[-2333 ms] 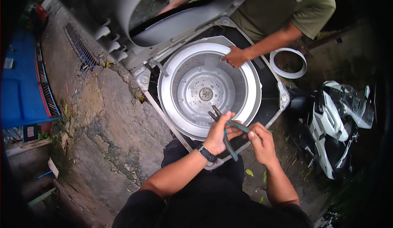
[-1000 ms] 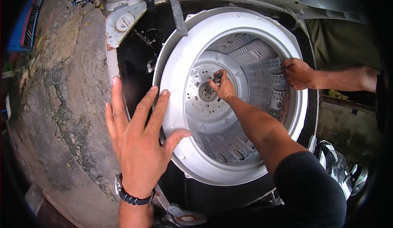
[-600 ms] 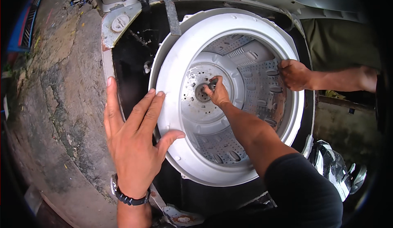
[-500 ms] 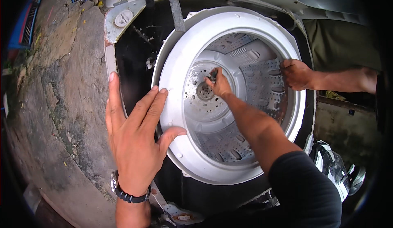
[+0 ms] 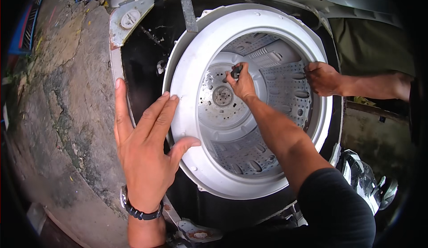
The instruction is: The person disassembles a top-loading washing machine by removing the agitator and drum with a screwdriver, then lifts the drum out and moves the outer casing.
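Note:
My left hand lies flat with its fingers apart on the left side of the white tub rim of an opened top-loading washing machine, a dark watch on its wrist. Deep in the drum, my right hand is closed on a small dark tool. It sits just above and to the right of the round metal hub in the drum floor. The tool's tip is hidden by my fingers.
Another person's hand grips the right side of the tub rim. The machine's rusty grey frame corner is at the upper left. Cracked concrete ground lies to the left, and a white motorbike part is at the lower right.
Both my hands held pliers above the machine before. Now my left hand rests on the rim, and my right hand with the tool has shifted slightly up and right from the hub.

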The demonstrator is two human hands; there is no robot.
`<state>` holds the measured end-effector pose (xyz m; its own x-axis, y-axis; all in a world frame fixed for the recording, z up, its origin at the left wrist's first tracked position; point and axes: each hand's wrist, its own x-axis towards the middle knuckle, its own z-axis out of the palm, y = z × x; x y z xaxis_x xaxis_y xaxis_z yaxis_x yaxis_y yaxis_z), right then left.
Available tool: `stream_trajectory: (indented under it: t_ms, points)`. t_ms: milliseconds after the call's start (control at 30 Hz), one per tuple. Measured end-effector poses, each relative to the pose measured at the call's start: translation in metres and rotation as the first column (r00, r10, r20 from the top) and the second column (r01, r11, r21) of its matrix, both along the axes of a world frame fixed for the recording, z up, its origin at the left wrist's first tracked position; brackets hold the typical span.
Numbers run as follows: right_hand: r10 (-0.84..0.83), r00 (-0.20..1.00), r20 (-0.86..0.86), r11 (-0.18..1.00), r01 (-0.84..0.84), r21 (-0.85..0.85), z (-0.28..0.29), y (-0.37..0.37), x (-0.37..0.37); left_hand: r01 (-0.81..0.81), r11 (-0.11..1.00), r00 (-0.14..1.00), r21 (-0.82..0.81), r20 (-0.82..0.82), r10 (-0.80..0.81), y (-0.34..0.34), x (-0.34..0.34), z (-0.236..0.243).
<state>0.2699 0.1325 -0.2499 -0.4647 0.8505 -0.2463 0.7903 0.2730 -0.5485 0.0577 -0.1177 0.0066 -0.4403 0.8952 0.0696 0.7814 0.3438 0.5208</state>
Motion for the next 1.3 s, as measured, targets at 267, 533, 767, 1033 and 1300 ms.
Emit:
stream_trajectory:
  t_ms: [267,533,767,1033,1300]
  points:
    - [0.014,0.998,0.062,0.998,-0.011,-0.06,-0.012,0.014,0.018,-0.002,1.0,1.0,0.004,0.018,0.002,0.0,0.0,0.0]
    - [0.154,0.988,0.029,0.98,-0.149,-0.131,-0.033,0.002,0.022,0.0,1.0,1.0,0.004,0.021,0.0,0.006,-0.001,-0.001]
    - [0.271,0.957,0.101,0.957,-0.258,-0.132,-0.04,-0.036,0.036,0.003,1.0,0.999,0.024,0.046,-0.004,0.002,-0.001,0.002]
    - [0.167,0.981,-0.095,0.986,-0.169,-0.015,0.007,-0.027,-0.014,-0.006,1.0,0.999,0.028,0.041,0.005,-0.002,-0.004,0.001]
    - [0.279,0.96,-0.019,0.955,-0.279,-0.102,-0.015,-0.022,-0.001,0.02,1.0,1.0,0.021,0.02,-0.021,-0.001,-0.002,-0.003]
